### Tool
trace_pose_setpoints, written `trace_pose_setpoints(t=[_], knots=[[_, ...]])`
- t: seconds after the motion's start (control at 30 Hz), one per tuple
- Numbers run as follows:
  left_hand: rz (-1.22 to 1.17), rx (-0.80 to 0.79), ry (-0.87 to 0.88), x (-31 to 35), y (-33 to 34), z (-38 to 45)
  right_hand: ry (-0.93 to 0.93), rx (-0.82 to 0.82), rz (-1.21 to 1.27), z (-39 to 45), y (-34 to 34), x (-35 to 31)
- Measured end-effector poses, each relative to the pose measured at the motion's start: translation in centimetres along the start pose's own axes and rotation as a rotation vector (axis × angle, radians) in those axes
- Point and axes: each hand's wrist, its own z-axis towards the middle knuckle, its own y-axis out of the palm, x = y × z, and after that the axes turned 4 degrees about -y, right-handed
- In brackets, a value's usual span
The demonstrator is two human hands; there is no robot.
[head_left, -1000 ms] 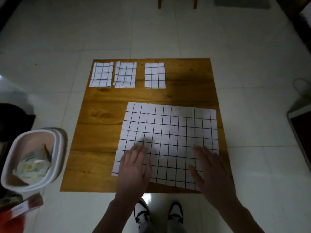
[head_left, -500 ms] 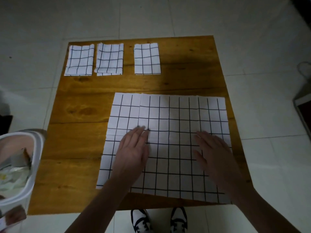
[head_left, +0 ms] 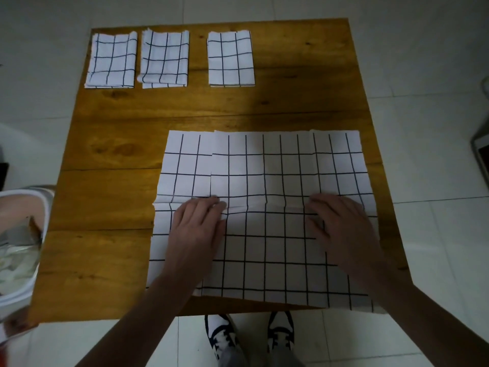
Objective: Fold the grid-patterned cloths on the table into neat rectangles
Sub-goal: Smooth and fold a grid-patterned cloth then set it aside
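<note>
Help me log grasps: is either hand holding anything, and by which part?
Nothing is gripped. The left hand and right hand lie flat on the middle of the spread cloth.

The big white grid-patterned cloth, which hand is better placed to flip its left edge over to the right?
Probably the left hand: it rests flat nearest the large white grid cloth's left edge; the right hand lies toward the opposite side.

both forearms reach forward, roughly parallel. left hand (head_left: 197, 231) palm down, fingers together, straight. right hand (head_left: 344, 229) palm down, fingers slightly spread, thumb inward.
</note>
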Motion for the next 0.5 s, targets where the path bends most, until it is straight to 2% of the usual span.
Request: trace_pose_setpoints(t=[0.17,0.3,0.5], knots=[[-0.065,0.000,0.009,-0.4,-0.8,-0.5,-0.016,-0.043,0.043,0.6,0.1,0.2],[-0.101,-0.015,0.006,-0.4,-1.5,-0.5,-0.021,0.003,0.084,1.3,0.1,0.2],[-0.100,-0.046,0.019,-1.4,-2.6,-0.4,-0.181,0.019,0.067,2.2,-0.7,0.4]])
